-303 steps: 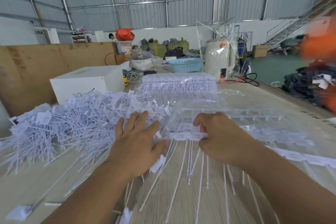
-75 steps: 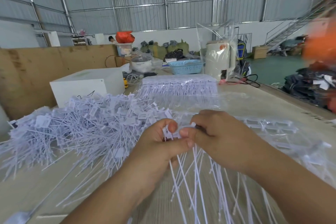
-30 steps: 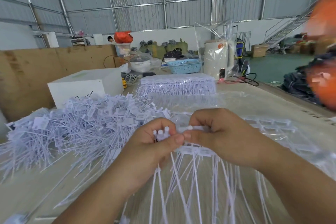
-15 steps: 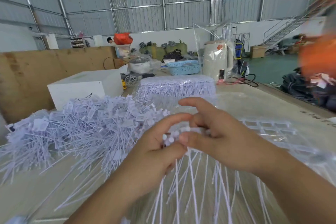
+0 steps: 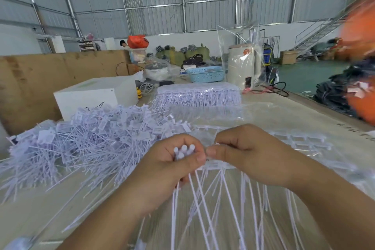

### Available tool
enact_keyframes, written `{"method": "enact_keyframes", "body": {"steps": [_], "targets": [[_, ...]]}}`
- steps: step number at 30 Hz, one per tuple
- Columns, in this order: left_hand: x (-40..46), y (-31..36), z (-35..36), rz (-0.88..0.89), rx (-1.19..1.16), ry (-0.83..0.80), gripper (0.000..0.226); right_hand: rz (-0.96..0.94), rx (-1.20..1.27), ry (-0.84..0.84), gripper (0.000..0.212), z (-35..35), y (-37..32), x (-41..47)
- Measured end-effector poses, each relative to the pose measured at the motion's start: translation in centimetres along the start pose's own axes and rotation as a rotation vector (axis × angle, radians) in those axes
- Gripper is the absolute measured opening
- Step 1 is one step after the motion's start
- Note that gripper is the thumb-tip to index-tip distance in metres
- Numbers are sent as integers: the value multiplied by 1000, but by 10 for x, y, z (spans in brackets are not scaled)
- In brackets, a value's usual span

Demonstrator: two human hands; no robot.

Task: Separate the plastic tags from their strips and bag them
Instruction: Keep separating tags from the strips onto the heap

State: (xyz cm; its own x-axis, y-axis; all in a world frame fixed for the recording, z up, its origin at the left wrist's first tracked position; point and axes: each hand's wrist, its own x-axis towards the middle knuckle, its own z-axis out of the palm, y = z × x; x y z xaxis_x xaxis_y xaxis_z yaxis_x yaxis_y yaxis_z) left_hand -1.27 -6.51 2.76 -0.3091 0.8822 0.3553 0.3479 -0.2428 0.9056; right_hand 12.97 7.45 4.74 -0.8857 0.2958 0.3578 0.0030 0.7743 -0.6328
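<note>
**Tags still coming off the strip, none bagged in view**

The left hand (image 5: 174, 165) is curled around a small bundle of separated tags (image 5: 183, 151), their rounded white ends poking up between thumb and fingers and their thin tails hanging down toward the near edge. Just to its right, the right hand (image 5: 246, 153) pinches the strip (image 5: 215, 165) between thumb and forefinger, with more tails fanning out below it across the table (image 5: 304, 113). The two hands are nearly touching.

Judged from how things lie, a good share of the separating is done: a large loose pile of tags (image 5: 91, 140) spreads over the left of the table. Much is left, though. A packet of unsplit strips (image 5: 196, 95) lies at the far middle, and further strips (image 5: 300, 141) rest to the right of the hands. A clear bag (image 5: 238, 32) stands upright at the far side, over a white appliance; no tags can be made out inside any bag, so the bagging seems not yet begun.
</note>
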Motion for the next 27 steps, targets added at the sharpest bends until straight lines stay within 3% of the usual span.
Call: {"method": "enact_keyframes", "body": {"steps": [5,7,9,12,14,19,27], "targets": [[4,0,16,78,17,303,16,60,-63,463,52,13,-5,9],[3,-1,17,72,31,313,15,46,2,619,53,6,-3,8],[1,1,15,58,-35,243,11,-15,125,527,50,-1,-2,3],[1,4,9,24,-120,84,26,-76,256,169,28,5,-3,-1],[0,3,6,22,-76,-90,35,-89,196,44,45,12,-2,-1],[-5,3,3,4,-30,-355,21,-108,8,-16,67,17,-4,-2],[-2,0,-1,20,43,-170,7,-21,72,-102,31,-1,-5,-2]]}}
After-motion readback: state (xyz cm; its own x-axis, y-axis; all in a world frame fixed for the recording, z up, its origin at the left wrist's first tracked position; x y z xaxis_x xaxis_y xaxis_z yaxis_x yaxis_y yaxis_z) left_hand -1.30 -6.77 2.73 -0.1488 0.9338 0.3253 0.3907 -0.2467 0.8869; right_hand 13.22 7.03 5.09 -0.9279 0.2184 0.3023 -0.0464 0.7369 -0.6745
